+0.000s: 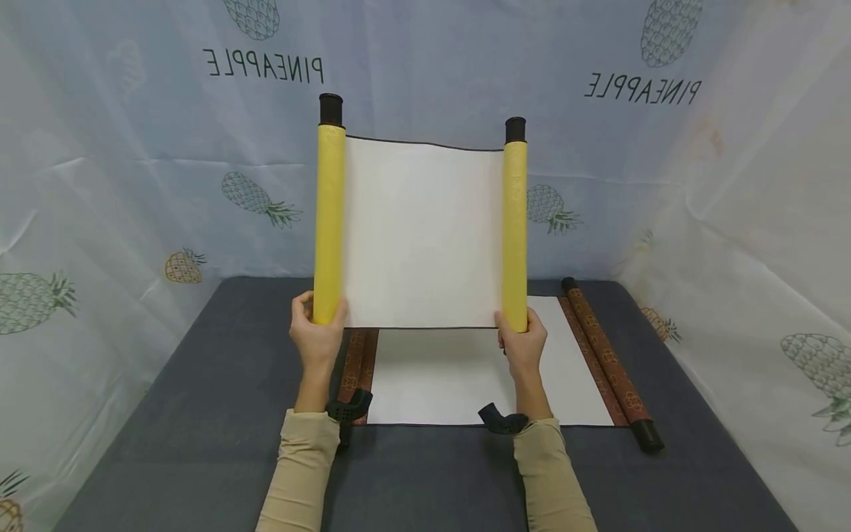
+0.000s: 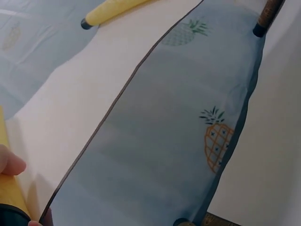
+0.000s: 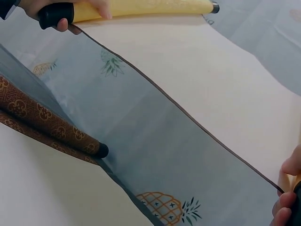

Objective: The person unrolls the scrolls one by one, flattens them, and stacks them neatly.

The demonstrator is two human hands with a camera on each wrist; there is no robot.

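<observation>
A yellow hanging scroll, partly unrolled, is held up over the table with its blank white sheet [image 1: 423,236] stretched between two upright rollers. My left hand [image 1: 316,340] grips the lower end of the left roller [image 1: 329,214], thumb toward the sheet. The lower end of the right roller [image 1: 515,236] is held in my right hand [image 1: 524,346]. Both rollers have black end knobs; the lower ones are hidden by the hands in the head view. Below lies a second scroll, brown-patterned, opened flat; its white sheet [image 1: 439,384] is partly covered by the raised one.
The brown scroll's right roller [image 1: 608,355] slants along the right side of the dark grey table [image 1: 199,414]. Its left roller [image 1: 354,362] lies behind my left forearm. Curtains [image 1: 425,66] printed with pineapples hang behind and at both sides.
</observation>
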